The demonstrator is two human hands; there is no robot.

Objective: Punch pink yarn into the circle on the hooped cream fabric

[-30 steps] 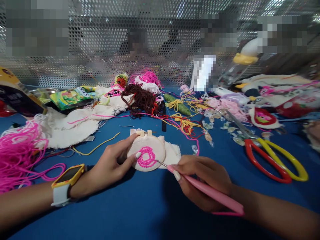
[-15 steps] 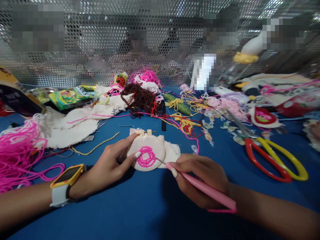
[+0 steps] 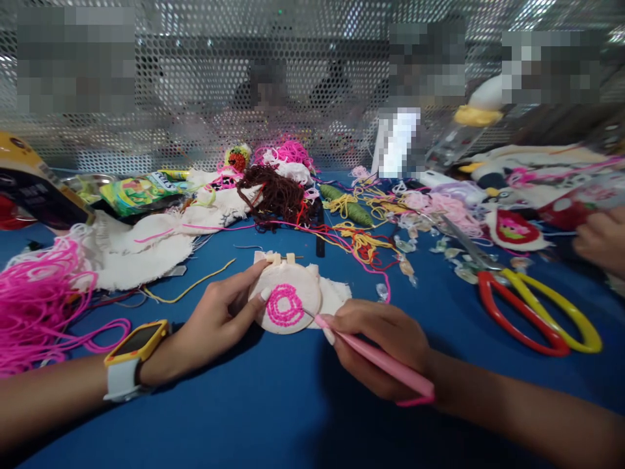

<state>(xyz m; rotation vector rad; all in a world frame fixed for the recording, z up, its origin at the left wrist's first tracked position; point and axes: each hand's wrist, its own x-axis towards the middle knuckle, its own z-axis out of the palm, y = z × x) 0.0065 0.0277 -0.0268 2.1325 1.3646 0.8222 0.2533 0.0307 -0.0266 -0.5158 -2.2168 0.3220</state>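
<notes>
A small embroidery hoop [image 3: 305,286] with cream cloth stretched in it lies on the blue table. Rings of pink loops [image 3: 284,305] are worked into the cloth around a bare centre. My left hand [image 3: 227,319] grips the hoop's left side, thumb on top of the cloth. In my right hand [image 3: 383,345] is a pink punch needle [image 3: 381,359], held like a pen. Its metal tip meets the cloth at the right edge of the pink rings. Pink yarn [image 3: 415,402] trails from the handle's rear end.
Scissors with red and yellow handles [image 3: 537,319] lie at right, near another person's hand [image 3: 603,240]. Pink yarn [image 3: 43,303] heaps at left beside white cloth [image 3: 141,247]. Brown yarn [image 3: 273,192], wrapped sweets [image 3: 407,260] and a perforated metal screen [image 3: 195,98] are farther back.
My right hand and the punch needle have shifted slightly left. My left thumb has slid up and left off the pink loops. Another person's hand has come further into view at right.
</notes>
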